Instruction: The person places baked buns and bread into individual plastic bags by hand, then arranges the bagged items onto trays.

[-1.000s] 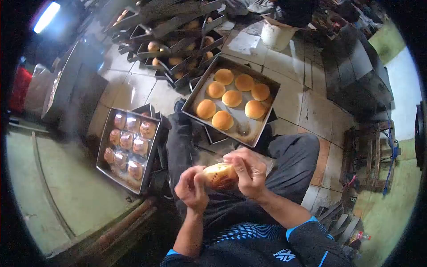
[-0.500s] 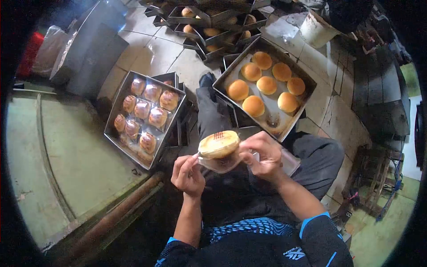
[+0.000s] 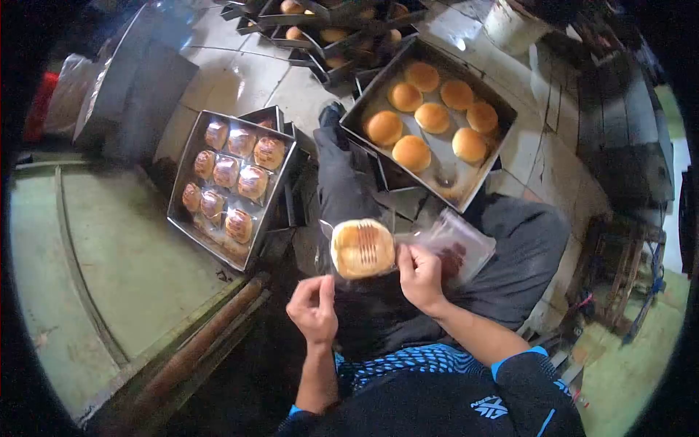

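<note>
A browned bun (image 3: pixel 364 249) with dark stripes on top sits inside a clear plastic bag (image 3: pixel 325 237) in front of my lap. My right hand (image 3: pixel 422 278) pinches the bag's right edge beside the bun. At the lower left of the bag, my left hand (image 3: pixel 314 309) is closed, thumb and fingertips together at its corner; the film there is hard to see. On my right thigh lies a pile of flat clear bags (image 3: pixel 470 251) with dark red print, just beyond my right hand.
At left a metal tray (image 3: pixel 244 264) holds several bagged buns (image 3: pixel 226 172). Ahead to the right, another tray (image 3: pixel 502 149) carries several unwrapped buns (image 3: pixel 432 118). Stacked trays (image 3: pixel 328 47) with buns stand at the back. A green tabletop (image 3: pixel 109 255) borders my left side.
The bagged bun has turned so its striped top faces me. My left hand has dropped slightly, and my right hand has shifted down, uncovering the pile of bags.
</note>
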A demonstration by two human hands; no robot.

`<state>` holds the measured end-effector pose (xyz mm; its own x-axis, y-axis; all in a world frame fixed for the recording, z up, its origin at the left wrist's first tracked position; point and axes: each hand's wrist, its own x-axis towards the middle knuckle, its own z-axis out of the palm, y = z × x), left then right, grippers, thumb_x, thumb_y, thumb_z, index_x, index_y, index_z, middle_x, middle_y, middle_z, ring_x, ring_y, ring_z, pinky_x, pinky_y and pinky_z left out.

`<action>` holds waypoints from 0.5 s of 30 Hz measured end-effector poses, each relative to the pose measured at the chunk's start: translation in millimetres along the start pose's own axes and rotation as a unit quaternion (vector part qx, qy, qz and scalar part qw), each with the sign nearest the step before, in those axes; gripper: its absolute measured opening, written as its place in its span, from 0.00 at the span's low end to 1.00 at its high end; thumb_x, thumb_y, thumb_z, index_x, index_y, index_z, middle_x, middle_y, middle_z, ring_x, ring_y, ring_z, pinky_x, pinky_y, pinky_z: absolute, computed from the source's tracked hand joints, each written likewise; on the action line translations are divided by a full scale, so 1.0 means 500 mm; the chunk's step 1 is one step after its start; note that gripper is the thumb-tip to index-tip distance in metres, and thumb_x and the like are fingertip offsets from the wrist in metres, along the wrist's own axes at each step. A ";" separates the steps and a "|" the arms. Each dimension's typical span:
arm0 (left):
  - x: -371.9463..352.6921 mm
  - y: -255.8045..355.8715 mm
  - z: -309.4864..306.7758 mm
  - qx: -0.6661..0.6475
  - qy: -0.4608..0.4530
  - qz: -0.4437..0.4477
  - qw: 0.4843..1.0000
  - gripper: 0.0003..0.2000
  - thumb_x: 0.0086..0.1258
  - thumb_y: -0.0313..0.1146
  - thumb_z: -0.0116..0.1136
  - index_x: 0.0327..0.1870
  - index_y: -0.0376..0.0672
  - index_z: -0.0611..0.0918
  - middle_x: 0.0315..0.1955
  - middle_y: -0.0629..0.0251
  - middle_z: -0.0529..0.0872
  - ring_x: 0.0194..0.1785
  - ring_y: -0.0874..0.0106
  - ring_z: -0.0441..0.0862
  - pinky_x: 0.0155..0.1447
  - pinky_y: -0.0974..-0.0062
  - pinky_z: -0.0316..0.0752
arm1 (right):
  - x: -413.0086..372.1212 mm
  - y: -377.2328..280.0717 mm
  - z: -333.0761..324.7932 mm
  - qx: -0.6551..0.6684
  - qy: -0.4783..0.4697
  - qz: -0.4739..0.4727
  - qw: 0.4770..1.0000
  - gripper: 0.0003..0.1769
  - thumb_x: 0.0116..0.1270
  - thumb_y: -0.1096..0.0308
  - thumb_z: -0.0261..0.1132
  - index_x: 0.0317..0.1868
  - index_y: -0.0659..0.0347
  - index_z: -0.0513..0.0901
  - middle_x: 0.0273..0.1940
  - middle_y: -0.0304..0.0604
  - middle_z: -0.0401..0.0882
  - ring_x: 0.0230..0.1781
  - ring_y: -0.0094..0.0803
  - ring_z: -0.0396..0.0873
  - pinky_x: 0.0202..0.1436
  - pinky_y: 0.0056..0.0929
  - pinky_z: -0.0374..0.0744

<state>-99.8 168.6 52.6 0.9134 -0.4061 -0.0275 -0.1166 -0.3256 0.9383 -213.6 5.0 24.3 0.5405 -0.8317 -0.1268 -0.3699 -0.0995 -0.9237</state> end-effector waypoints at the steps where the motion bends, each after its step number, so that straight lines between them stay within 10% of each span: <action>1: -0.023 -0.017 0.000 0.061 0.008 0.050 0.997 0.05 0.74 0.25 0.62 0.37 0.34 0.86 0.27 0.66 0.84 0.26 0.82 0.77 0.30 0.84 0.72 | -0.013 0.016 -0.006 -0.025 -0.029 0.025 0.999 0.21 0.74 0.64 0.62 0.24 0.69 0.76 0.21 0.55 0.72 0.20 0.46 0.72 0.28 0.40 0.69; 3: -0.035 -0.022 -0.007 0.039 0.025 0.093 0.995 0.06 0.74 0.25 0.62 0.36 0.33 0.85 0.29 0.63 0.86 0.26 0.80 0.80 0.30 0.84 0.74 | -0.002 0.019 -0.054 -0.073 -0.111 0.030 0.991 0.20 0.71 0.65 0.64 0.23 0.69 0.77 0.21 0.58 0.73 0.22 0.51 0.75 0.29 0.43 0.70; 5: -0.025 0.045 -0.022 -0.044 0.047 0.017 0.998 0.06 0.72 0.25 0.64 0.34 0.33 0.85 0.31 0.60 0.87 0.27 0.78 0.84 0.29 0.84 0.75 | 0.036 -0.016 -0.094 -0.083 0.002 -0.059 0.995 0.17 0.67 0.64 0.69 0.23 0.65 0.83 0.23 0.52 0.80 0.23 0.47 0.79 0.28 0.44 0.74; 7: 0.031 0.084 -0.021 -0.019 0.042 0.045 0.998 0.07 0.73 0.27 0.63 0.34 0.33 0.85 0.24 0.64 0.86 0.22 0.82 0.80 0.25 0.86 0.71 | 0.069 -0.100 -0.123 -0.001 -0.095 -0.125 0.988 0.09 0.62 0.64 0.74 0.37 0.61 0.89 0.35 0.48 0.88 0.35 0.46 0.85 0.41 0.40 0.80; 9: 0.097 0.106 -0.004 -0.029 -0.023 -0.004 0.999 0.07 0.74 0.29 0.64 0.36 0.33 0.85 0.24 0.65 0.86 0.21 0.84 0.78 0.25 0.87 0.69 | 0.104 -0.146 -0.091 -0.054 -0.174 -0.317 0.931 0.25 0.57 0.65 0.77 0.56 0.59 0.86 0.50 0.48 0.87 0.51 0.44 0.85 0.60 0.38 0.78; 10: 0.130 0.120 0.015 -0.041 -0.038 -0.024 0.998 0.08 0.74 0.30 0.64 0.37 0.33 0.86 0.24 0.68 0.86 0.21 0.85 0.77 0.25 0.87 0.67 | 0.113 -0.149 -0.072 -0.084 -0.231 -0.293 0.924 0.35 0.54 0.65 0.78 0.64 0.59 0.80 0.59 0.51 0.83 0.62 0.43 0.80 0.71 0.37 0.70; 15: 0.189 0.143 0.067 -0.170 -0.043 -0.048 0.983 0.11 0.75 0.33 0.60 0.51 0.36 0.83 0.30 0.79 0.78 0.26 0.90 0.65 0.27 0.90 0.56 | 0.216 -0.051 -0.113 0.057 -0.226 -0.073 0.970 0.38 0.63 0.57 0.76 0.68 0.67 0.74 0.57 0.55 0.84 0.55 0.38 0.85 0.60 0.34 0.81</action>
<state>-35.1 78.3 105.3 0.8763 -0.4621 -0.1365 0.1184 -0.0682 0.9906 -188.6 -113.3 54.4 0.8669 -0.4855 -0.1128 -0.1918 -0.1160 -0.9746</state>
